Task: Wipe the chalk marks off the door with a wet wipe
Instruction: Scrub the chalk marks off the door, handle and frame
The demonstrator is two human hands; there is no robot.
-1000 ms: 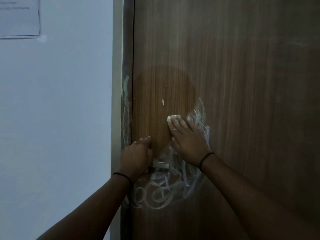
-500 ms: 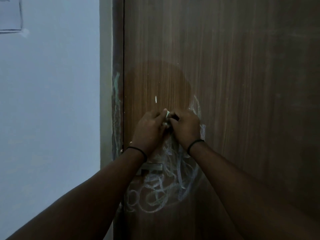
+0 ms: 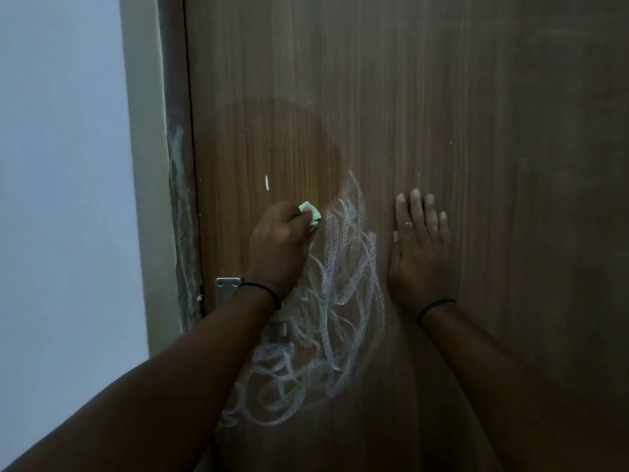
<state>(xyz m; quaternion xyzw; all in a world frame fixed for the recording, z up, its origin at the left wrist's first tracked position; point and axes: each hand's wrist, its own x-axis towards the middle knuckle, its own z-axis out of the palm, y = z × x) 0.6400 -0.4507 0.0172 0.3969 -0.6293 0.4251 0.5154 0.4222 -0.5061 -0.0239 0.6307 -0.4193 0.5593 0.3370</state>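
My left hand [image 3: 277,247] is curled into a loose fist against the door [image 3: 442,114], its fingers and thumb bunched round a small pale green wet wipe [image 3: 311,216]. The wad pokes out at the top of my fist, pressed to the wood just at the upper left fringe of the chalk marks [image 3: 340,294]. My left forearm rises from the lower left corner of the view, crossing the door's left edge, with a thin black band [image 3: 269,291] at the wrist. Just under that wrist, near the door's left edge, sits a metal latch plate [image 3: 226,289].

My right hand [image 3: 418,253] lies flat on the door, fingers straight and pointing up, slightly spread, holding nothing. It rests just beside the right edge of the scribbles, palm down on the wood. A ring [image 3: 408,223] shows on one finger, and a second black band [image 3: 434,306] circles that wrist.

The chalk scribbles run from between my hands down towards the lower part of the door, looping under my left forearm. Above my left hand a darker, damp-looking patch [image 3: 272,148] spreads across the wood. More chalk streaks the door frame [image 3: 178,199] along the left edge.
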